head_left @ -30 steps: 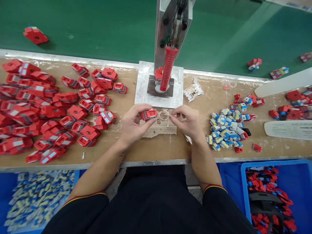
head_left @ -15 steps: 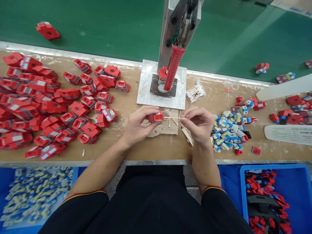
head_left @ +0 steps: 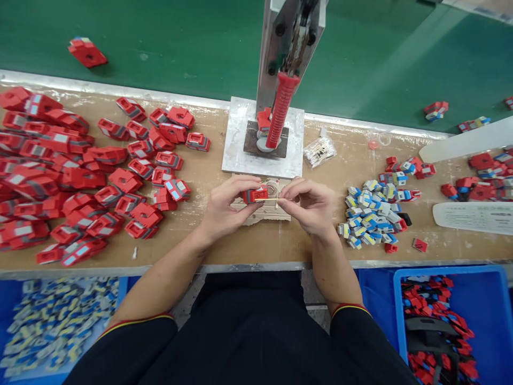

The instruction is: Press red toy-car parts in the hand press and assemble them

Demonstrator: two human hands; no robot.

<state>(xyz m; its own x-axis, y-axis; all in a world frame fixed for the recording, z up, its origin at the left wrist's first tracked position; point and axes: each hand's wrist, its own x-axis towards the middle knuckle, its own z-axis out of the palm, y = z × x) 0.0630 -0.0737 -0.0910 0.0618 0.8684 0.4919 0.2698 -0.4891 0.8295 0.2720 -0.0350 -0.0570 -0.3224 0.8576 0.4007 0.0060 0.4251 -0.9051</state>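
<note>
A small red car-shaped piece (head_left: 256,194) is held between the thumb and fingers of my left hand (head_left: 226,206), its hollow side showing. My right hand (head_left: 308,204) pinches a thin cotton swab (head_left: 266,200), which reaches across to the lower edge of the red piece. Beneath both hands lies a torn piece of cardboard (head_left: 271,214) with a small clear round dish on it, partly hidden by my fingers. Just behind stands a hand press with a red handle (head_left: 282,109) on a metal plate (head_left: 234,144).
Many red pieces (head_left: 70,176) cover the left of the bench. A bag of swabs (head_left: 320,149) lies right of the press. A pile of white, blue and yellow parts (head_left: 371,214) is further right. Blue bins (head_left: 397,321) stand below the bench edge, and a green surface (head_left: 180,48) runs behind.
My right hand has moved left with the swab, bringing it from beside the dish to the red piece. My left hand still holds the piece. The view has shifted slightly.
</note>
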